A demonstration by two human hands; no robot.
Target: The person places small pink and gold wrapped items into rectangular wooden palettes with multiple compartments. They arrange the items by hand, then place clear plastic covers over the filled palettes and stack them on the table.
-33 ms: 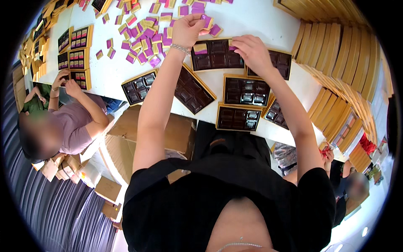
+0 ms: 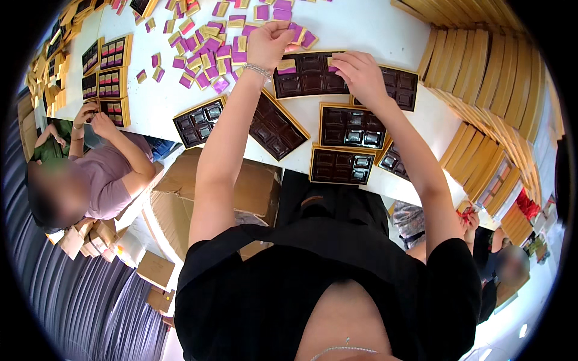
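Observation:
My left hand (image 2: 270, 43) is closed in a pinch on a small purple-and-gold wrapped square (image 2: 296, 31), above the far edge of a gold-rimmed box with a dark brown compartment tray (image 2: 312, 84). One wrapped square (image 2: 287, 66) sits in that tray's far left compartment. At its far right corner my right hand (image 2: 363, 75) has its fingers closed on another purple-and-gold square (image 2: 332, 64), partly hidden by the fingertips. Loose squares (image 2: 211, 45) lie scattered on the white table left of my left hand. Around my forearms rest several more dark trays, including one nearer me (image 2: 341, 165).
Stacks of gold-edged boxes (image 2: 475, 72) line the table's right side. At the left, a person (image 2: 108, 174) handles trays holding wrapped pieces (image 2: 112, 84). An open cardboard carton (image 2: 241, 183) stands by the near table edge. Another person's hands (image 2: 468, 216) hold something red at the right.

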